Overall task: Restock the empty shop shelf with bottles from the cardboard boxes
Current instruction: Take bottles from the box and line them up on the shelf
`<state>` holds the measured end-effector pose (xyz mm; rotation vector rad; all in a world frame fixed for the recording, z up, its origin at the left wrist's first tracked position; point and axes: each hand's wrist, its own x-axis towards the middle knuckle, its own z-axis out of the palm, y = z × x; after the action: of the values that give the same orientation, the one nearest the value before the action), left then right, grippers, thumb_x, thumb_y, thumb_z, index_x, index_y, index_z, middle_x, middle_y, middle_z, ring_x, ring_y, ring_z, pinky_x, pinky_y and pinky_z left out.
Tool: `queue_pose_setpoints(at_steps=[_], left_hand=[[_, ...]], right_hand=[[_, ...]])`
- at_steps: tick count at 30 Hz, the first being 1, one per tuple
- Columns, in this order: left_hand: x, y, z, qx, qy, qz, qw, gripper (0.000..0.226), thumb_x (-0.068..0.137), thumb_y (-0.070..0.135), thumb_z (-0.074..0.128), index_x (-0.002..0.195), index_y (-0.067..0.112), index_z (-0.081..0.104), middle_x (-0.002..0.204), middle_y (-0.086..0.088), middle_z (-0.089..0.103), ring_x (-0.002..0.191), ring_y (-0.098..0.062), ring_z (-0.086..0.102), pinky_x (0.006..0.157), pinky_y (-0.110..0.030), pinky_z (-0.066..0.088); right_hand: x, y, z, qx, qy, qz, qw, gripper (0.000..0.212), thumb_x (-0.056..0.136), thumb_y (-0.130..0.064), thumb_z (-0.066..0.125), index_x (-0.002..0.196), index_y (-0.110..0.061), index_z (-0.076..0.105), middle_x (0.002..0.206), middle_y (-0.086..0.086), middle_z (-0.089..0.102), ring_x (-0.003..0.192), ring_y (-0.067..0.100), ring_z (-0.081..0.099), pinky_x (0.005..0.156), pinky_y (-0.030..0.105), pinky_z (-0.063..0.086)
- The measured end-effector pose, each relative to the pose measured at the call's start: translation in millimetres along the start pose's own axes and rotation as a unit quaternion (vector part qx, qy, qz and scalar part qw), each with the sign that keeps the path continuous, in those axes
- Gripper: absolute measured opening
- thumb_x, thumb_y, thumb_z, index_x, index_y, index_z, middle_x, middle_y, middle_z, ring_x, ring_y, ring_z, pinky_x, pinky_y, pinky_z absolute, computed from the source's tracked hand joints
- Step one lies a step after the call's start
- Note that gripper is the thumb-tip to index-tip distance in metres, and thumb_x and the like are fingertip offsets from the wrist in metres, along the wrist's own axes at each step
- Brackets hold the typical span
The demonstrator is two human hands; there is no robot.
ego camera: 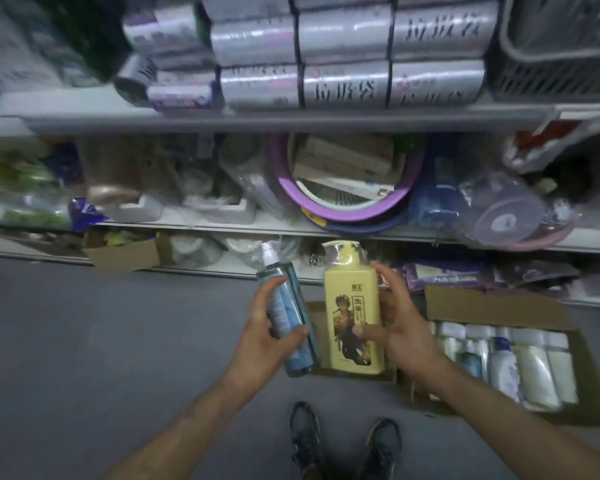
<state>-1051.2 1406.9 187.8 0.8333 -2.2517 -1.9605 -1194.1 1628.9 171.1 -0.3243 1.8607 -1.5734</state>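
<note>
The carrying step is judged to be in hand: two bottles are held up above the grey floor (pixel 84 341) in front of the shelving, and neither has yet been placed. At seven o'clock from the view's centre, a slim blue spray bottle (pixel 291 306) is clasped in the left grip (pixel 271 327), with fingers curled over its far side and the thumb pressed on its near side. It is a translucent cylinder with a pale label and a clear cap, its top tilted toward eleven o'clock. At its three o'clock, just beside it, a yellow pump bottle (pixel 352 306) is held upright. It is opaque, flat-faced and square-shouldered, with a printed figure and clear film over the pump. It is grasped by the right grip (pixel 402 327), thumb on the front face, fingers round the right edge. At four o'clock an open cardboard box (pixel 482 306) lies on the floor, packed with smooth white and cream bottles (pixel 520 358) laid in a row. For the next move, a bare stretch must be found on the low white shelf (pixel 229 266) at twelve o'clock of the hands. Which shelf is meant cannot be told. Both bottles would be stood upright, labels outward.
</note>
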Motion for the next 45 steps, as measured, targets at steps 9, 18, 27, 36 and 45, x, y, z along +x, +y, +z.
queue_pose_setpoints(at_steps=[9, 18, 27, 36, 45], left_hand=[[-52, 176, -74, 0.053, 0.073, 0.123, 0.988, 0.087, 0.091, 0.017, 0.084, 0.155, 0.054, 0.038, 0.155, 0.011, 0.046, 0.131, -0.025, 0.062, 0.099, -0.051, 0.061], [-85, 341, -166, 0.122, 0.150, 0.276, 0.942, 0.097, 0.085, 0.028, 0.081, 0.163, 0.052, 0.028, 0.162, 0.019, 0.042, 0.146, -0.014, 0.050, 0.118, -0.056, 0.046], [-74, 452, -269, 0.123, 0.191, 0.378, 0.898, 0.113, 0.089, 0.002, 0.080, 0.163, 0.059, 0.018, 0.167, 0.039, 0.022, 0.155, -0.003, 0.035, 0.122, -0.054, 0.042], [-4, 519, -412, 0.138, 0.155, 0.445, 0.871, 0.104, 0.090, 0.014, 0.083, 0.162, 0.059, 0.022, 0.165, 0.039, 0.026, 0.131, -0.014, 0.062, 0.104, -0.046, 0.059], [61, 547, -518, 0.111, 0.094, 0.457, 0.878, 0.099, 0.094, 0.011, 0.080, 0.159, 0.061, 0.026, 0.159, 0.028, 0.041, 0.105, -0.005, 0.072, 0.081, -0.022, 0.063]], right_hand=[[-29, -220, 23, -0.044, -0.054, -0.143, 0.987, 0.107, 0.081, 0.003, 0.086, 0.153, -0.058, 0.035, 0.122, -0.012, 0.072, 0.113, 0.013, 0.073, 0.082, 0.035, 0.066], [-42, -412, 59, -0.071, -0.088, -0.284, 0.952, 0.105, 0.081, 0.008, 0.083, 0.148, -0.059, 0.037, 0.124, 0.002, 0.069, 0.109, 0.014, 0.073, 0.086, 0.040, 0.065], [-26, -559, 116, -0.091, -0.057, -0.392, 0.914, 0.104, 0.081, 0.005, 0.085, 0.148, -0.058, 0.036, 0.123, 0.003, 0.069, 0.107, 0.008, 0.074, 0.080, 0.023, 0.063], [45, -661, 213, -0.100, 0.037, -0.433, 0.895, 0.105, 0.081, -0.003, 0.087, 0.151, -0.059, 0.032, 0.121, 0.002, 0.070, 0.108, 0.018, 0.073, 0.077, 0.038, 0.066], [98, -686, 280, -0.088, 0.131, -0.415, 0.896, 0.103, 0.082, -0.001, 0.085, 0.150, -0.058, 0.033, 0.123, 0.000, 0.068, 0.105, 0.009, 0.071, 0.072, 0.020, 0.061]])
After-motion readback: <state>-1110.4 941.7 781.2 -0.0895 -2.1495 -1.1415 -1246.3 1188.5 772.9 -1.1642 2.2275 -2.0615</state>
